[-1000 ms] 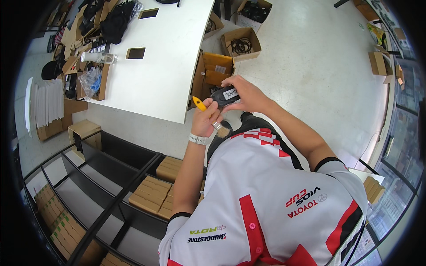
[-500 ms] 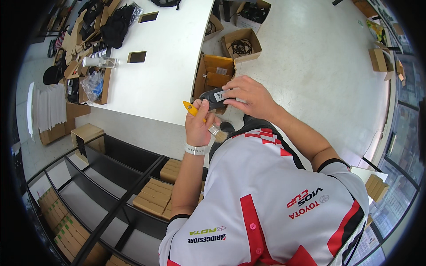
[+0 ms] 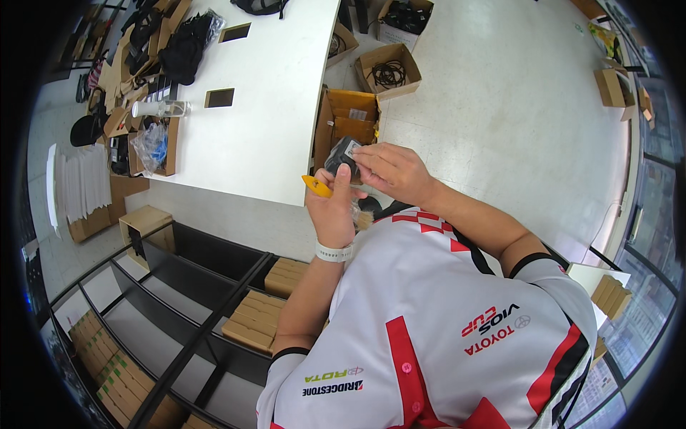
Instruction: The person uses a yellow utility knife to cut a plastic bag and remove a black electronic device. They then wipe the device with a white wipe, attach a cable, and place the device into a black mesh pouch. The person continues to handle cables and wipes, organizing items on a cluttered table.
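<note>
White short-sleeved shirt with red trim (image 3: 457, 286): nearest, filling the lower middle.
Left hand (image 3: 332, 214): clamped on a yellow-handled paintbrush with pale bristles (image 3: 316, 187) and a small dark-grey block-shaped device (image 3: 341, 154), thumb against the device.
Paintbrush: slanted, bristles pointing toward the shirt.
Device: between the hands, white label showing.
Right hand (image 3: 399, 173): fingertips gathered at the label; cannot tell whether they pinch it.
White rectangular table (image 3: 271, 129): beyond, to the left.
Open brown cardboard box (image 3: 399, 87): farther, on the floor, holding coiled black cable (image 3: 388, 74).
</note>
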Tool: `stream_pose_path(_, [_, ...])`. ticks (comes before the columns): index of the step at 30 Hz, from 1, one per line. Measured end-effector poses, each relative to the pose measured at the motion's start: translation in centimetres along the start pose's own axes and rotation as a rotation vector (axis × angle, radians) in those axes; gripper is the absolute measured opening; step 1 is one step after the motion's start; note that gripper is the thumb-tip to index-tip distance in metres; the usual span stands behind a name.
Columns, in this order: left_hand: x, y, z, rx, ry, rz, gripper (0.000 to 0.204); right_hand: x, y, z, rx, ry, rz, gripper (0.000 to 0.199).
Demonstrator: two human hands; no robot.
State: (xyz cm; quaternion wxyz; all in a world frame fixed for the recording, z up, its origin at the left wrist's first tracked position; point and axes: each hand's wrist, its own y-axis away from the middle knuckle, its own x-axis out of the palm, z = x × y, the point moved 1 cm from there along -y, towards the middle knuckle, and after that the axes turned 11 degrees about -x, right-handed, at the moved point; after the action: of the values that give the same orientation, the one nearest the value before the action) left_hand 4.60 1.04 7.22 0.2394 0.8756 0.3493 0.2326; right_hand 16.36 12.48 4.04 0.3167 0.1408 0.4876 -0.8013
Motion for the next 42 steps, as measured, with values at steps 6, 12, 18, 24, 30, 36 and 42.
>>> stream_pose_path(6, [-0.3,-0.4,0.6,0.007,0.088,0.024,0.021,1.1,-0.3,-0.8,-0.083,0.054,-0.089,0.025])
stream_pose_path(12, [0.0,-1.0,-1.1,-0.022,0.065,0.018,0.023,1.6,-1.6,-1.3,0.058,-0.080,-0.114,0.016])
stream_pose_path(18, [-2.0,-1.9,-0.7,-0.020,0.115,0.122,0.022,1.4,-1.8,-1.7,0.528,-0.396,-0.141,0.018])
stream_pose_path(24, [-1.8,-1.9,-0.7,-0.032,0.119,0.089,0.027,0.9,-1.8,-1.4,0.376,-0.436,-0.082,0.014])
stream_pose_path(30, [-1.8,-1.9,-0.1,0.030,0.042,0.145,0.034,1.0,-0.6,-1.9,0.458,-0.525,-0.087,0.009])
stream_pose_path(36, [-1.3,-2.1,0.1,0.124,-0.082,0.130,0.034,3.1,-0.5,-1.4,0.640,-0.570,-0.300,0.003])
stream_pose_path(42, [-1.8,-1.3,0.5,0.148,0.064,0.184,0.025,4.8,4.8,-13.8,0.890,-0.013,-0.463,0.005])
